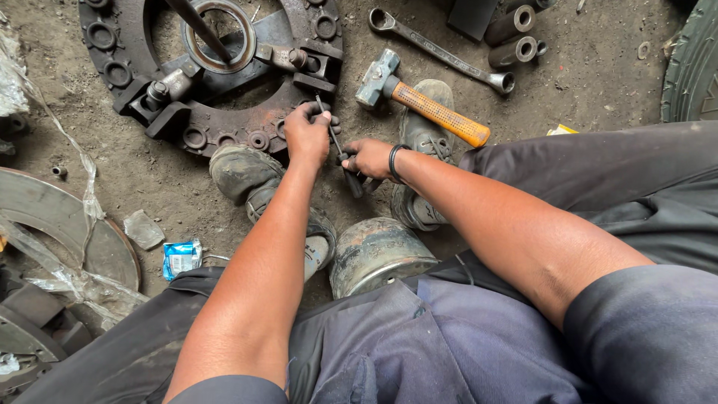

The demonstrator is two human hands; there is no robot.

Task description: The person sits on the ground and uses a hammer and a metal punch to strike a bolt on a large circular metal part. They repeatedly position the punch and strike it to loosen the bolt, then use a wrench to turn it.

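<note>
At the far left of the dirt floor (591,75) lie a large worn disc (52,217), crumpled plastic film (67,172) and a small blue sachet (182,258). Right of these sits the round cast pressure plate (209,67), rusty and dark, with bolt bosses around its rim and a bar (202,30) standing through its centre ring. It appears heavy and rigid, and its greasy surface looks likely to slip; judged from its shape, the outer rim or the raised bosses offer the soundest hold, taken with both hands. The left hand (307,135) rests at the near rim of the plate, its grip pressed together around the upper end of a thin dark screwdriver-like tool (340,153). This tool is slender, stiff and probably light; its shaft is narrow and likely oily, so the thicker lower end gives the firmer purchase. The right hand (370,158), with a black band on the wrist, has its grip closed on that lower end, just beside the left hand. Both hands work between the person's two dusty shoes (247,176), above a metal cylinder (374,254). Further right lie a hammer (419,101) with an orange handle, head-heavy and best taken by the handle, then a long wrench (441,52), dark sockets (512,37) and a tyre edge (692,67).
</note>
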